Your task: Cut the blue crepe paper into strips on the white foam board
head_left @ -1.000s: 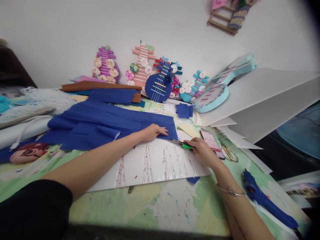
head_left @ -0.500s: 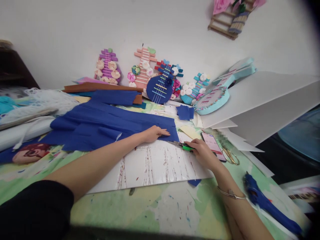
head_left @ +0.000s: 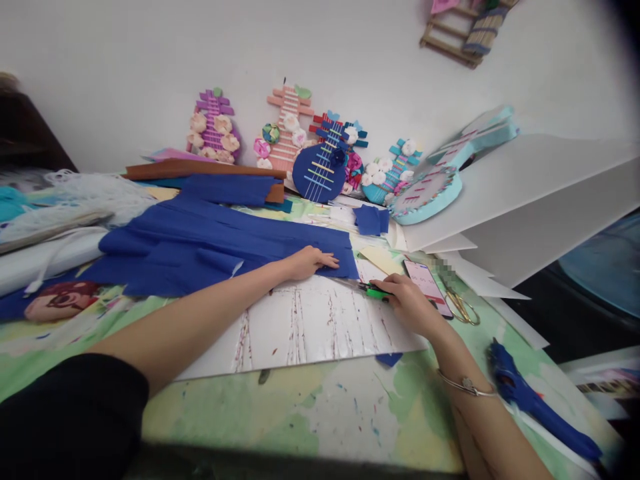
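Note:
My left hand (head_left: pixel 311 263) lies with fingers stretched out on a dark blue sheet (head_left: pixel 220 230), fabric or crepe paper, pressing near its right end. Beneath the sheet's front edge is a white board (head_left: pixel 300 327) scored with many dark reddish cut lines. In my right hand (head_left: pixel 407 300), closed, is a craft knife (head_left: pixel 374 291) with a green and black handle. Its thin blade points left along the sheet's front edge, close to my left fingertips. Whether the blade touches the sheet is too small to tell.
A phone (head_left: pixel 427 287) and gold-handled scissors (head_left: pixel 463 310) lie right of my right hand. Nearer is a blue glue gun (head_left: pixel 535 403). Decorated lute shapes (head_left: pixel 320 175) lean on the wall. White boards (head_left: pixel 540 200) stand at right. White shredded strips (head_left: pixel 100 200) lie left.
My view tilts slightly. The right hand with the craft knife has moved a touch to the right. The left hand stays in place on the blue sheet.

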A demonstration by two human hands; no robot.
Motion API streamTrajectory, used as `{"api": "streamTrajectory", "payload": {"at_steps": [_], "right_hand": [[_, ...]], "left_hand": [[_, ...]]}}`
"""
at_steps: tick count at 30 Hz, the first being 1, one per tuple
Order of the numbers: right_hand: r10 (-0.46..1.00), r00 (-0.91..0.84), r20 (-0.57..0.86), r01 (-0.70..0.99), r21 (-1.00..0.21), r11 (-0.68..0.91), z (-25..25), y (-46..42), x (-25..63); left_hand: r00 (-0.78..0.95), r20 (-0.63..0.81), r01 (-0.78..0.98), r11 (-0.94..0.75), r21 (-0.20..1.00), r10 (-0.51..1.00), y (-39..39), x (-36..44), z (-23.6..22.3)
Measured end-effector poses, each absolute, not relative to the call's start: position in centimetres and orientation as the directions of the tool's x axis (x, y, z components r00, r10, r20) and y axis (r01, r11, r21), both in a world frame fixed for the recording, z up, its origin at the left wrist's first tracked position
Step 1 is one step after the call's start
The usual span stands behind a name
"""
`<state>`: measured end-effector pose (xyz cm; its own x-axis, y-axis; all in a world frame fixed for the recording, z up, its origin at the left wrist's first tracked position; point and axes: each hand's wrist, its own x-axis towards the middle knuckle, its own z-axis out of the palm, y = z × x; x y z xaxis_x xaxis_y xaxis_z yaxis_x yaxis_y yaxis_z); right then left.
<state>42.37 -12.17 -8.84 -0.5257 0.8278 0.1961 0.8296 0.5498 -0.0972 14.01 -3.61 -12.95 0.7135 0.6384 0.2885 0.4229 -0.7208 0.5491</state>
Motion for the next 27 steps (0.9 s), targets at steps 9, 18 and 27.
{"api": "streamTrajectory", "payload": {"at_steps": [9, 18, 27], "right_hand": [[0.833, -0.525, 0.176, 0.823, -0.143, 0.549, -8.8, -12.3, 40.8], [0.828, -0.521, 0.208, 0.817, -0.161, 0.554, -9.0, -12.4, 41.5], [0.828, -0.513, 0.225, 0.818, -0.166, 0.551, -9.2, -12.4, 41.7]], "left_hand": [[0.705, 0.285, 0.434, -0.712, 0.551, 0.65, -4.0, 14.0, -12.5], [0.708, 0.282, 0.425, -0.71, 0.562, 0.647, -3.4, 14.0, -13.0], [0.702, 0.285, 0.44, -0.713, 0.546, 0.652, -4.0, 14.0, -12.6]]}}
